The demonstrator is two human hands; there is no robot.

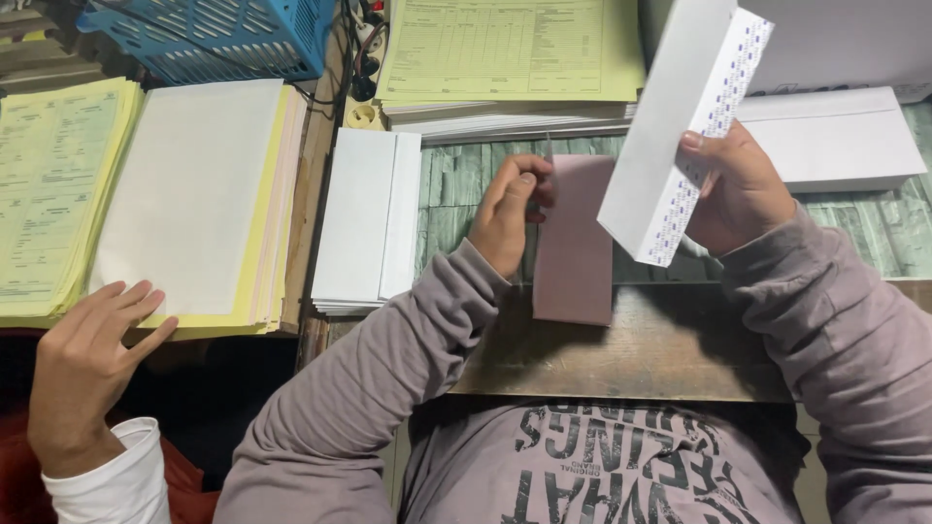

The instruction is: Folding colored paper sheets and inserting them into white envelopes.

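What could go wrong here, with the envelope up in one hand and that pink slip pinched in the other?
The right hand holds the white envelope tilted in the air by one edge, so it might slip or crease. The left hand only pinches the folded pink slip at its top corner; it could unfold or snag going in. A co-worker's hand rests on the paper stack close by, so elbows might knock the spare envelope pile.
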